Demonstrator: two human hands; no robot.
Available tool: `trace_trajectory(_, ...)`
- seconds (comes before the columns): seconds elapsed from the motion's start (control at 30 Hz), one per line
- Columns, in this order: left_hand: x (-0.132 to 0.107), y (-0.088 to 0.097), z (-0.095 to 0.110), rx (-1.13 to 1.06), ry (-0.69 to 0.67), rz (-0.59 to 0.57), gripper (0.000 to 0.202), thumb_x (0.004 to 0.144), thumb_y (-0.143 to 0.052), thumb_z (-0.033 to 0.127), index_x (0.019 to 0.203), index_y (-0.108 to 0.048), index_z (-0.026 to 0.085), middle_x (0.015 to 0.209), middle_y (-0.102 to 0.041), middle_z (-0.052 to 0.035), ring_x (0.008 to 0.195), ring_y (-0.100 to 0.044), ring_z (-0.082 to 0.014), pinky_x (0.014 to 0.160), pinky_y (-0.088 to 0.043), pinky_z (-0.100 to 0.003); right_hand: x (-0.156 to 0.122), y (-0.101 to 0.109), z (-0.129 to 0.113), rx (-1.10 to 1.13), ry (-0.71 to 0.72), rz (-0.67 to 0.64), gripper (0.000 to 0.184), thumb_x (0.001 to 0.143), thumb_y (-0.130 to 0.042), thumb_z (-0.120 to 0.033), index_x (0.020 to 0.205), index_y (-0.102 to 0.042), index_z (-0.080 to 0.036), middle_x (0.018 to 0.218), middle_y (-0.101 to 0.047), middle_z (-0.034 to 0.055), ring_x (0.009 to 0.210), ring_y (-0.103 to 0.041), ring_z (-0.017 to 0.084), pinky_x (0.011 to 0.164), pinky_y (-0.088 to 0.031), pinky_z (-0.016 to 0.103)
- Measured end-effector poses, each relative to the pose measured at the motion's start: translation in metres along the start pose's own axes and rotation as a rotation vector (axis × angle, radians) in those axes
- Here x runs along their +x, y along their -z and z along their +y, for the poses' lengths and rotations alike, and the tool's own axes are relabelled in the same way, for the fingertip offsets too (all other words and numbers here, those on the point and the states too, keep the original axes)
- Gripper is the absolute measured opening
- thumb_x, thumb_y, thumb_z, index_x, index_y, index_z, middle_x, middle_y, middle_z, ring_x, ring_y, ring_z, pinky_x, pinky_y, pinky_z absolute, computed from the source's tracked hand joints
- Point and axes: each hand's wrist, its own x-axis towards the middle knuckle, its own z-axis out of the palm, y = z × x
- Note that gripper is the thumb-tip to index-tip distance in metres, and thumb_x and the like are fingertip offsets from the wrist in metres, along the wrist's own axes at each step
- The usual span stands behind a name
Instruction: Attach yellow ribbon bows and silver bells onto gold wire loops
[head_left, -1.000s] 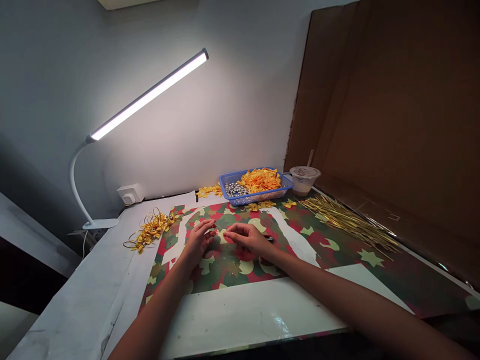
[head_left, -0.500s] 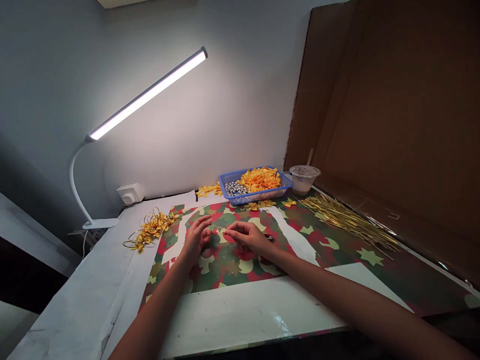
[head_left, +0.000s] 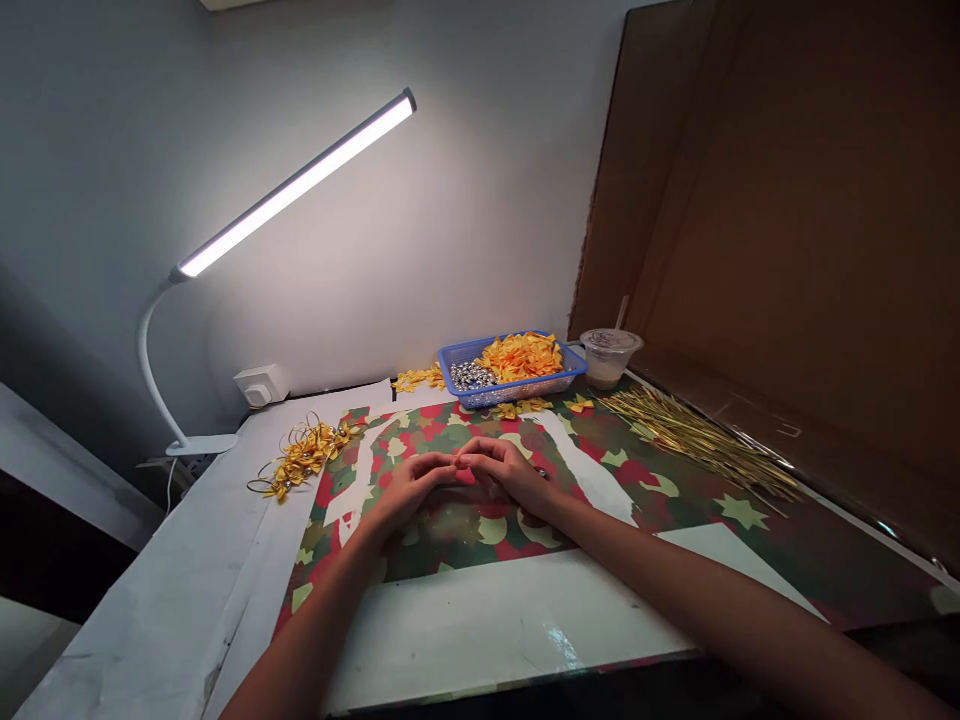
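Left hand [head_left: 409,488], bare: fingers bent and drawn together, tips meeting those of the other hand; grip on any item cannot be told. Right hand [head_left: 513,474], bare: thumb and forefinger brought close at the same meeting point; whatever they may pinch is too small and too shaded to make out. Both poised over a camouflage-style sheet in green, red and cream [head_left: 457,540], partly covered by the forearms, which run off the lower edge of view. Small dark object [head_left: 541,473], mostly hidden behind the right hand, kind uncertain. Beyond the hands: blue plastic mesh basket [head_left: 514,395] containing silver round beads [head_left: 471,376] and a heap of orange-yellow ribbon bows [head_left: 523,357], lower layers concealed. Loose yellow bows [head_left: 517,409] just before it; more behind on the left, partly masked by its corner. Far left: tangled cluster of yellow bows on gold wire loops [head_left: 307,455], count indeterminable. Far right: sheaf of thin gold stems [head_left: 697,445], beside a lidded clear plastic cup [head_left: 609,355], contents dim. Large brown cardboard panel [head_left: 780,250], cut off at top and right.
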Motion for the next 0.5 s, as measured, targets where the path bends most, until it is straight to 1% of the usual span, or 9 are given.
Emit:
trace_trajectory(0.1, -0.0003, -0.0011, -0.0029, 0.011, -0.004, -0.032, 0.021, 0.068, -0.069, 0.038, 0.076, -0.073, 0.019, 0.078, -0.070, -0.0037, 0.073, -0.061, -0.0180, 0.064, -0.045, -0.024, 0.0000, -0.0005, -0.0018, 0.016, -0.001, 0.011, 0.021, 0.068, -0.063, -0.039, 0.067, -0.061, -0.019, 0.049, -0.044, -0.0063, 0.046, -0.035, 0.008, 0.042, -0.026, 0.022)
trace_trajectory(0.23, 0.0020, 0.0008, -0.0041, 0.004, -0.014, -0.004, 0.025, 0.068, -0.069, 0.042, 0.072, -0.071, 0.018, 0.071, -0.067, -0.0031, 0.069, -0.060, -0.0169, 0.061, -0.044, -0.023, 0.0018, 0.0008, -0.0012, 0.039, 0.002, 0.036, 0.022, 0.067, -0.063, -0.041, 0.066, -0.060, -0.019, 0.049, -0.043, -0.0065, 0.046, -0.034, 0.008, 0.044, -0.027, 0.023)
trace_trajectory(0.37, 0.0034, 0.0014, -0.0026, -0.034, -0.023, 0.018, 0.030, 0.066, -0.069, 0.046, 0.070, -0.070, 0.017, 0.071, -0.067, -0.0035, 0.069, -0.059, -0.0160, 0.064, -0.044, -0.023, 0.0038, 0.0024, 0.0006, 0.055, 0.001, 0.059, 0.022, 0.066, -0.064, -0.040, 0.066, -0.058, -0.019, 0.048, -0.041, -0.0070, 0.045, -0.033, 0.008, 0.044, -0.027, 0.023)
trace_trajectory(0.5, 0.0024, 0.0013, -0.0038, -0.068, 0.004, 0.042, 0.030, 0.065, -0.070, 0.046, 0.068, -0.067, 0.016, 0.066, -0.064, -0.0024, 0.060, -0.056, -0.0127, 0.053, -0.040, -0.021, 0.0033, 0.0022, 0.0005, 0.066, -0.002, 0.073, 0.021, 0.067, -0.064, -0.039, 0.065, -0.059, -0.019, 0.045, -0.039, -0.0072, 0.043, -0.033, 0.009, 0.041, -0.023, 0.023)
